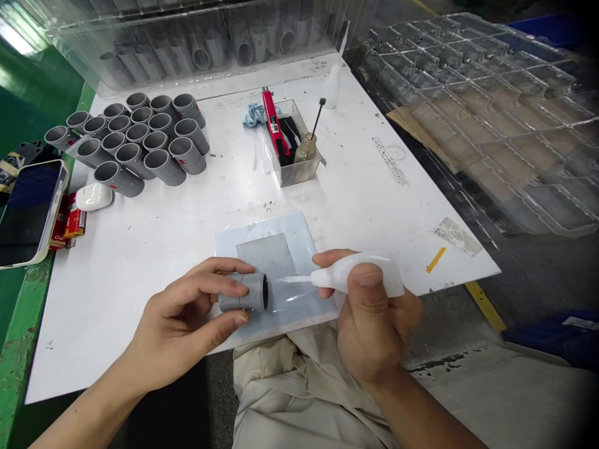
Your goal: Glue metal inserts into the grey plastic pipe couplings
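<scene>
Left hand: The left hand [189, 312] is gripping a short grey PVC pipe coupling [246, 293] narrowly, with fingers across the far side and thumb along the near side, apparently so that its open mouth is facing the other hand.

Right hand: The right hand [377, 324] is holding a translucent white plastic squeeze bottle [360, 274] sideways in a narrow grip between thumb and fingers, probably to keep its tip steady and level.

Nozzle: The thin tapered nozzle [294, 279] is pointing toward 9 o'clock, ending just beside the coupling's mouth; I cannot tell whether they are touching.

Work spot: The coupling is sitting at the dial's centre above a pale blue sheet under clear plastic film [285, 234], likely there to catch drips.

Stock: Grey PVC couplings [140, 140] are clustering at 10 o'clock on the white work table [140, 280], probably for easy reach.

Tray: A clear plastic box [294, 174] is sitting at 12 o'clock, holding a red-handled tool [274, 118] and a small glass bottle [306, 148].

Surroundings: A smartphone [28, 212] is lying at 9 o'clock, and stacked clear thermoformed trays [477, 106] are rising at 2 o'clock.
</scene>
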A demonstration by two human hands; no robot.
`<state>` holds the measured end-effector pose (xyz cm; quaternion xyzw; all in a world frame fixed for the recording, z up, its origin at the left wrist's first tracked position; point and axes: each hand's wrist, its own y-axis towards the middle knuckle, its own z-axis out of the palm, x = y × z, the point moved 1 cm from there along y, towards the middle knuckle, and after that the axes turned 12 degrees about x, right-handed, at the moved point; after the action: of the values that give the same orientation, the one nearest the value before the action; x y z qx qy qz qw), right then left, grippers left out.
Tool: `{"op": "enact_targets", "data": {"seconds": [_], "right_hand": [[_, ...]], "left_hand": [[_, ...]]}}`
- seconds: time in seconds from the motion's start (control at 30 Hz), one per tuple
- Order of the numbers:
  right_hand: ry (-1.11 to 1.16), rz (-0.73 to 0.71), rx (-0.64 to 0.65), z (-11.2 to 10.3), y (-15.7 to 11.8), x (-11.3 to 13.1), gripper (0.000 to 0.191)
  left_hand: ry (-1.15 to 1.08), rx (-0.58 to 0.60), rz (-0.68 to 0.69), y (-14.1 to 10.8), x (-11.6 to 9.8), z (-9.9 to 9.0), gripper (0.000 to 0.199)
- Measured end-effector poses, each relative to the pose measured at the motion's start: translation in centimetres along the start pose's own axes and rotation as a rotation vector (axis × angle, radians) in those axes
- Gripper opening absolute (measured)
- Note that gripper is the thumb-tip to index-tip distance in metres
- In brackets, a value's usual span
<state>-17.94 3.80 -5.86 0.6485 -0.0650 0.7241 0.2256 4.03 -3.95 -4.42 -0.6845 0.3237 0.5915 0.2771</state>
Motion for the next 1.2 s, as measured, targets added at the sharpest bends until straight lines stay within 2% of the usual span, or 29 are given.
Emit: {"op": "enact_targets", "data": {"seconds": [0.47, 0.73, 0.93, 1.07, 1.2], "right_hand": [[-0.080, 0.020, 0.022, -0.10, -0.14, 0.11, 0.031], [-0.055, 0.034, 0.061, -0.39, -0.25, 0.06, 0.032], [-0.015, 0.027, 0.006, -0.37, -0.12, 0.15, 0.036], [-0.018, 0.053, -0.015, -0.37, -0.04, 0.20, 0.039], [0.009, 0.071, 0.026, -0.44, -0.08, 0.21, 0.036]], "left_hand": [[0.003, 0.009, 0.017, 0.01, 0.12, 0.03, 0.036], [0.004, 0.011, 0.013, -0.11, -0.08, 0.09, 0.034], [0.022, -0.054, -0.084, -0.17, 0.00, 0.19, 0.052], [0.037, -0.062, -0.090, -0.25, 0.13, 0.36, 0.046], [-0.026, -0.059, -0.073, -0.29, 0.14, 0.53, 0.037]]}}
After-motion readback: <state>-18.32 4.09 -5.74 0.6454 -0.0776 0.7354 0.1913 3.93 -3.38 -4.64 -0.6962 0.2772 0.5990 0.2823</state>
